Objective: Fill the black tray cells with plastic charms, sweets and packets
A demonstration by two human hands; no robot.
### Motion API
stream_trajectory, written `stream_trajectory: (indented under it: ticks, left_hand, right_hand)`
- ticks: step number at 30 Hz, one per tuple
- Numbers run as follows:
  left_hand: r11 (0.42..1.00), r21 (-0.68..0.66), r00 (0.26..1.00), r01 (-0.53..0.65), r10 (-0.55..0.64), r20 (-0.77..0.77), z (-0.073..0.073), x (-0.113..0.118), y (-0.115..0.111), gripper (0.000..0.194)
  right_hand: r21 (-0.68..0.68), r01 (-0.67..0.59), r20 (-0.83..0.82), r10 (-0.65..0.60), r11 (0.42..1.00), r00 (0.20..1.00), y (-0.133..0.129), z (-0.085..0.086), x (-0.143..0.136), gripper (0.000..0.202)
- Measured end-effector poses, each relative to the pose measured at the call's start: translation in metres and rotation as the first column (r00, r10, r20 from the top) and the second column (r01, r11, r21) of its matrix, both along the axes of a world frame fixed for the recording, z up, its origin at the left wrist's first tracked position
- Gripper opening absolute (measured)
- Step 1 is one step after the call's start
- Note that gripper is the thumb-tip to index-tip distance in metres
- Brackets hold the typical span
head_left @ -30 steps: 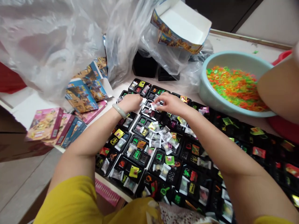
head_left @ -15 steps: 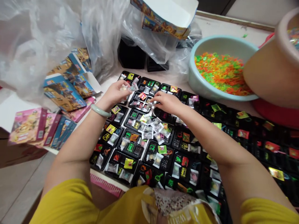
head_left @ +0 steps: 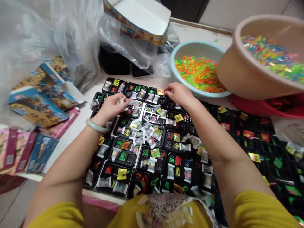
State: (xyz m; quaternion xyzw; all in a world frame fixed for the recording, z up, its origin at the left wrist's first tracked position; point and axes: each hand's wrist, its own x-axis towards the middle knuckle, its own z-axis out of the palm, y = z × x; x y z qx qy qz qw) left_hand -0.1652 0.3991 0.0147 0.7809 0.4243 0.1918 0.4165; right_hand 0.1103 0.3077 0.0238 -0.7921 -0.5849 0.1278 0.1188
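My left hand [head_left: 113,107] is closed around small clear-wrapped candies [head_left: 121,100], over the left part of the black compartment trays. Just right of its fingers, a tray [head_left: 134,108] holds wrapped pieces. My right hand [head_left: 178,93] is over the back row, its thumb and fingertips drawn together beside a yellow-and-red packet [head_left: 161,91]. Whether the fingertips hold anything is too small to make out. Loose white-edged wrapped candies [head_left: 145,133] lie heaped across the middle trays. Many compartments hold bright plastic trinkets, small packets and wrapped candies.
A pale blue basin [head_left: 174,74] holds orange and green plastic pieces. A beige tub [head_left: 228,74] with colourful pieces stands at the right, above a red basin [head_left: 247,107]. Printed boxes [head_left: 40,104] lie left. Clear plastic bags [head_left: 73,38] and an open carton [head_left: 142,15] are behind.
The head view has turned right, showing more of the beige tub. My right hand has moved right and back to the rear row. My left hand has come right from the back-left tray.
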Motion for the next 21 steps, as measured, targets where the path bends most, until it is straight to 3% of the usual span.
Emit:
stream_trajectory:
  ticks: [3,6,10,13,16,21]
  left_hand:
    - [0.978,0.182,0.995,0.101,-0.095,-0.038,-0.005,0.022,-0.006,0.018]
    - [0.955,0.244,0.986,0.167,-0.16,-0.05,-0.007,0.045,-0.012,0.018]
    - [0.953,0.203,0.973,0.227,-0.211,-0.095,0.0,0.063,-0.019,0.02]
    - [0.934,0.145,0.935,0.327,-0.296,-0.196,0.007,0.064,-0.022,0.021]
    - [0.921,0.084,0.897,0.381,-0.347,-0.272,0.013,0.057,-0.022,0.02]
    - [0.962,-0.05,0.95,0.268,-0.273,-0.15,0.014,0.051,-0.018,0.019]
  right_hand:
    - [-0.032,-0.041,-0.04,0.04,0.999,0.998,-0.001,-0.006,-0.001,0.021]
    - [0.023,-0.009,-0.106,0.011,1.0,0.994,-0.006,-0.012,-0.006,0.021]
    - [0.047,-0.096,-0.244,0.105,0.994,0.964,-0.024,-0.011,-0.009,0.02]
    - [-0.049,-0.197,-0.152,0.188,0.979,0.97,-0.041,-0.007,-0.01,0.019]
    - [-0.148,-0.194,-0.043,0.189,0.97,0.981,-0.058,-0.008,-0.009,0.021]
    - [-0.174,-0.127,0.039,0.136,0.976,0.99,-0.071,-0.02,-0.016,0.041]
